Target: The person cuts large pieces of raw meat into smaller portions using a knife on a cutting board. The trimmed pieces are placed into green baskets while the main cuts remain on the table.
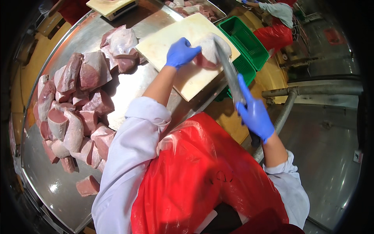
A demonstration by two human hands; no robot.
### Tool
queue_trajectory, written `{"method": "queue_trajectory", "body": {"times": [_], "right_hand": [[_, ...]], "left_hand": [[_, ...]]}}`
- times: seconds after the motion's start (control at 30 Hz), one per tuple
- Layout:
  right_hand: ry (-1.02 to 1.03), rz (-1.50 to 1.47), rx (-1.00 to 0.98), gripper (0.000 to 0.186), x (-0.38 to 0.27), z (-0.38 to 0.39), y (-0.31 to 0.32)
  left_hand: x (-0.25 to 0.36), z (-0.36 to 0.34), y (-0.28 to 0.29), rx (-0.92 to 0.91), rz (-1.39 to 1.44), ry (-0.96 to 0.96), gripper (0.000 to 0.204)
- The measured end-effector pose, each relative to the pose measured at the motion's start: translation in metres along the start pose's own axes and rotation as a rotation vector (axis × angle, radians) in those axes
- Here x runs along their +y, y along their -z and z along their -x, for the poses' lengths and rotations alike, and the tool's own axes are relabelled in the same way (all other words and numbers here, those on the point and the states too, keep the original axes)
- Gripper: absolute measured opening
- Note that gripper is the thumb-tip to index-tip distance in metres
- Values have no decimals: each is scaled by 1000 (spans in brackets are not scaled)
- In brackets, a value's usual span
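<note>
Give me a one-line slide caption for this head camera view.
Blue-gloved left hand steadies a meat piece on the cutting board; right hand holds the knife.
</note>
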State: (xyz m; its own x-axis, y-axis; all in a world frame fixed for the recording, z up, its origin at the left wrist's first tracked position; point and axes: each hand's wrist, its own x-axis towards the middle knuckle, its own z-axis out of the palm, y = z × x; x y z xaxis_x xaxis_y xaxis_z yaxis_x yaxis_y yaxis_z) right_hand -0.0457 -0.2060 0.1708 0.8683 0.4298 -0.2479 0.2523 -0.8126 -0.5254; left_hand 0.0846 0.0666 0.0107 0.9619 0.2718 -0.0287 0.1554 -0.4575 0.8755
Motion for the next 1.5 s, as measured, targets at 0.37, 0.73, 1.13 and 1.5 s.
{"method": "queue_trajectory", "body": {"times": [0.37,0.73,1.13,1.5], "right_hand": [[36,202,120,82,-24,-215,-45],[111,563,-2,73,-32,-136,-71],[173,819,-221,88,50,-7,-26],[295,66,164,80,34,-50,-49]], "left_hand": [[-27,-18,5,-45,29,-6,25],[-22,-5,0,65,-40,-67,21],[-28,14,18,134,-190,-55,17],[-31,16,25,103,-122,-150,13]]}}
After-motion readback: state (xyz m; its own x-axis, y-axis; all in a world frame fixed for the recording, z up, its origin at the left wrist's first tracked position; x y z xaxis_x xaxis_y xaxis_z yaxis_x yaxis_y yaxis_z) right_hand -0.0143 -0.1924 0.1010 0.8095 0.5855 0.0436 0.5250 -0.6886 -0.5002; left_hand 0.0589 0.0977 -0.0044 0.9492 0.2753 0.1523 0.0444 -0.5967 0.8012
